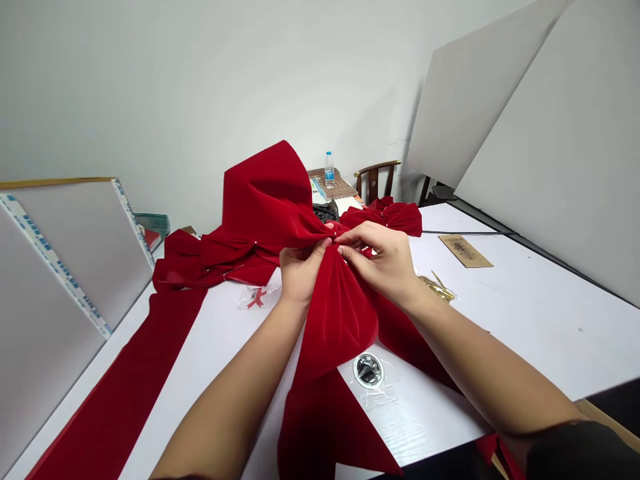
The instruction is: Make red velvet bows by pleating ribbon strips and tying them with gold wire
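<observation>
A large red velvet bow (273, 193) is held up over the white table, its folds gathered at the centre. My left hand (303, 270) pinches the gathered centre from the left, thumb on top. On the right, my right hand (380, 257) is closed at the same spot, thumb and index finger together at the knot. One loop rises up to the left, another hangs below the hands, and wide tails drop toward the table's front edge. Whatever small item may be between the fingertips is too small to make out.
Other red bows (220, 260) lie at the left and behind (395, 217). Gold twist ties (439, 287), a brown card (465, 251), a round silver-rimmed item (369, 371) and a small plastic packet (257, 297) lie on the white table (525, 320). A bottle (329, 171) stands behind.
</observation>
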The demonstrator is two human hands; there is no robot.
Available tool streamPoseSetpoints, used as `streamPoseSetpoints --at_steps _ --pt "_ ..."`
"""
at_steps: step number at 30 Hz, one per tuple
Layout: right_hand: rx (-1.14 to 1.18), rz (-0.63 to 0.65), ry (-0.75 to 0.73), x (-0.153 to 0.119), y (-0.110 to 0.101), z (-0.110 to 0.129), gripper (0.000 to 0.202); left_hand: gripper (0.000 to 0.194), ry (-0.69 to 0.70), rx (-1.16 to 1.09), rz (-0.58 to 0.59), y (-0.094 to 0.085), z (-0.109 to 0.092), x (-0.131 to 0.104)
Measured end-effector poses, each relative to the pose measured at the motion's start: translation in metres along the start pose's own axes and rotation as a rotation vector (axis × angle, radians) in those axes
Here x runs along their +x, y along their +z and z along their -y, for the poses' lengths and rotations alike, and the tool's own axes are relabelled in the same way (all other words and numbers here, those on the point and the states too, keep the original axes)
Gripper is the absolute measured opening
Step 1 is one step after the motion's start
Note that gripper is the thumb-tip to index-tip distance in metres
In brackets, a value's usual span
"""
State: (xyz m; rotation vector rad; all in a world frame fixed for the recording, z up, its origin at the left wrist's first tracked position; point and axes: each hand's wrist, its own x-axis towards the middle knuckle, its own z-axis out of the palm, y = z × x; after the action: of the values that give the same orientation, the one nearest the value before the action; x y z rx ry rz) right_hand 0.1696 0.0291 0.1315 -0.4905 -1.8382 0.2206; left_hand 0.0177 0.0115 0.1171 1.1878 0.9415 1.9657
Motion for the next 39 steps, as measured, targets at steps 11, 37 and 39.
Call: streamPoseSetpoints --at_steps 11,37,39 --pt "-0.048 -0.049 -0.065 0.000 -0.005 -0.005 0.007 0.039 -0.001 -0.056 0.103 0.004 -0.008 -0.005" --pt "-0.075 0.063 -0.197 0.004 -0.019 -0.008 0.008 0.036 -0.078 -0.138 0.101 -0.020 -0.012 0.020" --pt "-0.108 0.067 -0.238 0.004 -0.021 -0.007 0.009 0.033 -0.176 -0.125 0.163 -0.029 -0.020 0.026"
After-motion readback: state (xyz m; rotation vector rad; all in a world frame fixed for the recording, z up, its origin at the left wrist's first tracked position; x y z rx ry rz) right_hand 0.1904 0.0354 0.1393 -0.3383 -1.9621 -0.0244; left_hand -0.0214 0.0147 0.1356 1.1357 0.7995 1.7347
